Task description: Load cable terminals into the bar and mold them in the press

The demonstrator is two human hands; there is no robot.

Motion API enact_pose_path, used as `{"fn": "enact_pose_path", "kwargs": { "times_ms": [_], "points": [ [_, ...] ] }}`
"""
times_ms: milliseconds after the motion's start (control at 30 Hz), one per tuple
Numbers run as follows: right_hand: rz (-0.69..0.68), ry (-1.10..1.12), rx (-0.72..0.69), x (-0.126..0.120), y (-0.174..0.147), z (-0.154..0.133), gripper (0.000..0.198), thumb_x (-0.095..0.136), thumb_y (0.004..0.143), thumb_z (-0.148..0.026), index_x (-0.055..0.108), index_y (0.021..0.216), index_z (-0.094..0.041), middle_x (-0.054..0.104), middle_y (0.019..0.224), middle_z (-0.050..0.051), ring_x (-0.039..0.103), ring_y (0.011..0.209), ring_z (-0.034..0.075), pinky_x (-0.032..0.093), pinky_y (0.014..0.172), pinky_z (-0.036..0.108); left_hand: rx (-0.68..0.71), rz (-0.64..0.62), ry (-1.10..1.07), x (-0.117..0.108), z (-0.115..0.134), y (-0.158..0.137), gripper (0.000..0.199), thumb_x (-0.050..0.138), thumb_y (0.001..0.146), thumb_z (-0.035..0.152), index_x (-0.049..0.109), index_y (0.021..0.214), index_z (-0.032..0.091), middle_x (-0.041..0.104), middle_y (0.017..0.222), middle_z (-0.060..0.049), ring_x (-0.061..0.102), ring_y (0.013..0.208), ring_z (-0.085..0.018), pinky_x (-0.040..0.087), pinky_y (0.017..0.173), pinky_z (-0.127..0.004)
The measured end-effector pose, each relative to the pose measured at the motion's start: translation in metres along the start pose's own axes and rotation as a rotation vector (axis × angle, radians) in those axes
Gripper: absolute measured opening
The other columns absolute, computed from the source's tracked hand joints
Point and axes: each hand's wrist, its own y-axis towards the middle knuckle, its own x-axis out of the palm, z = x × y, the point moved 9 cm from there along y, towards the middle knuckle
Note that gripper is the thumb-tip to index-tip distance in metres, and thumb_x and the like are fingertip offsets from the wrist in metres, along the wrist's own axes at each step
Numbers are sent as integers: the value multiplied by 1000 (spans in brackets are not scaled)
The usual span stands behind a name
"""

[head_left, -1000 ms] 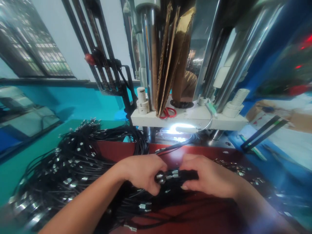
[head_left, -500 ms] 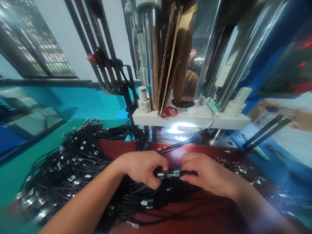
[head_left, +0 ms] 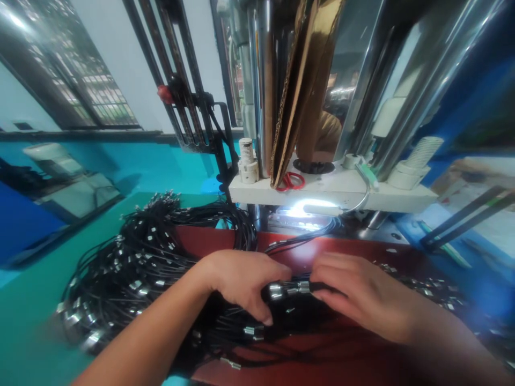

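Note:
My left hand (head_left: 251, 284) curves around a bunch of black cables, thumb below and fingers above. Its thumb stands somewhat away from the fingers. Facing it, my right hand (head_left: 358, 292) pinches black cables between thumb and fingers. Shiny metal crimp terminals (head_left: 290, 289) on the cable ends lie in the short gap between both hands. Under the hands, more black cables (head_left: 253, 333) with metal ends spread over a red surface (head_left: 322, 370). The left palm and its curled fingers are partly hidden.
A large heap of black cables (head_left: 148, 257) lies on the green table (head_left: 80, 257) at left. Ahead stands a press with a white plate (head_left: 333, 198), a bright lamp (head_left: 314, 208), red-handled scissors (head_left: 293, 181) and cardboard (head_left: 295, 102). Loose metal-ended pieces (head_left: 434, 289) lie at right.
The view has turned slightly left, so the scene sits further right. My left thumb has spread further from the fingers. My right hand still pinches the cables.

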Motion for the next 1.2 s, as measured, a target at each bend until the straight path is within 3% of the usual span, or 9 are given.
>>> {"fn": "enact_pose_path", "kwargs": {
  "times_ms": [233, 400, 500, 633, 733, 1000, 1200],
  "points": [
    [-84, 42, 143, 12, -13, 5, 5, 49, 91, -26, 53, 93, -26, 62, 89, -2, 56, 74, 15, 36, 62, 28, -22, 26, -33, 3, 2, 2, 33, 70, 68, 29, 59, 99, 21, 64, 79, 1, 58, 66, -17, 35, 51, -25],
    [-181, 119, 222, 19, -16, 9, 7, 61, 80, -24, 56, 85, -26, 65, 82, -4, 59, 69, 15, 34, 56, 26, 15, 51, -54, 5, 2, 4, 12, 67, 67, 20, 62, 77, 20, 59, 66, 4, 49, 56, -11, 33, 50, -23],
    [-235, 51, 263, 24, -15, 9, 18, 72, 71, -26, 58, 84, -26, 68, 84, -3, 62, 73, 20, 35, 57, 27, 32, 65, -52, 3, 2, 5, 10, 67, 64, 18, 62, 72, 19, 59, 65, 4, 48, 57, -11, 35, 53, -23],
    [-227, -153, 237, 32, -8, 3, 33, 78, 66, -29, 60, 94, -24, 71, 87, 3, 66, 73, 28, 37, 58, 33, 20, 58, -47, 2, 1, 5, 10, 67, 63, 18, 63, 73, 19, 60, 66, 4, 49, 57, -11, 36, 54, -23],
    [-185, -227, 198, 35, -3, -1, 21, 68, 74, -19, 63, 94, -24, 72, 86, 2, 68, 71, 28, 36, 56, 34, 33, 55, -36, 3, 1, 6, 12, 68, 62, 19, 64, 74, 19, 59, 64, 4, 46, 55, -11, 36, 54, -23],
    [-161, -248, 110, 39, -5, -1, 12, 52, 79, -17, 63, 83, -22, 70, 83, 3, 66, 71, 26, 39, 59, 34, 45, 48, -27, 4, 2, 6, 14, 68, 65, 22, 66, 79, 20, 60, 66, 4, 47, 56, -10, 36, 54, -22],
    [-153, -81, 115, 21, -2, -6, 7, 55, 76, -16, 60, 78, -20, 65, 87, 2, 62, 73, 18, 41, 61, 27, 84, 21, -64, 5, 1, 4, 14, 68, 69, 24, 64, 82, 19, 61, 69, 4, 51, 58, -11, 38, 55, -22]
  ]
}}
